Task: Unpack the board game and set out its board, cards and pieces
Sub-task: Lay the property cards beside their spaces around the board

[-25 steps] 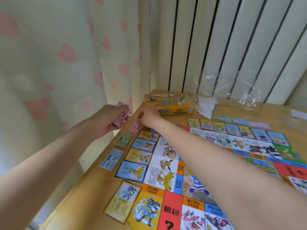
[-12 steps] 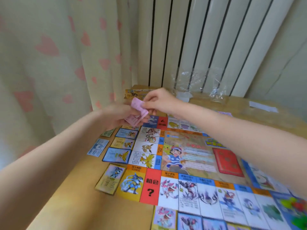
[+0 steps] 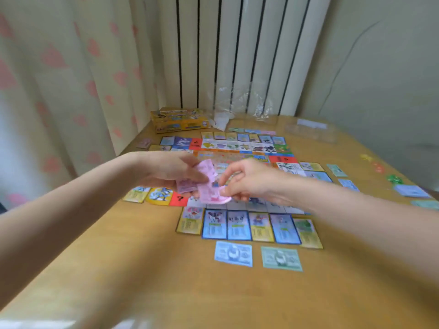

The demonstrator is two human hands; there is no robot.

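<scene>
The colourful game board (image 3: pixel 240 148) lies flat on the wooden table (image 3: pixel 166 269), with picture cards (image 3: pixel 238 225) lined along its edges. My left hand (image 3: pixel 171 168) holds a small stack of pink play-money notes (image 3: pixel 186 185) above the board's near left part. My right hand (image 3: pixel 247 181) pinches one pink note (image 3: pixel 210 188) at the top of that stack. A blue note (image 3: pixel 234 254) and a green note (image 3: pixel 281 258) lie on the table in front of the near card row. The yellow game box (image 3: pixel 179 121) stands at the far left corner.
Crumpled clear plastic wrapping (image 3: pixel 240 108) and a clear tray (image 3: pixel 311 130) sit at the back of the table. Small coloured pieces (image 3: pixel 394 179) and more notes (image 3: pixel 412 191) lie along the right side. A heart-patterned curtain (image 3: pixel 59 74) hangs close on the left.
Both hands came back from the far left corner toward the board's near side, and the view swung right. My right hand now pinches a pink note off the stack.
</scene>
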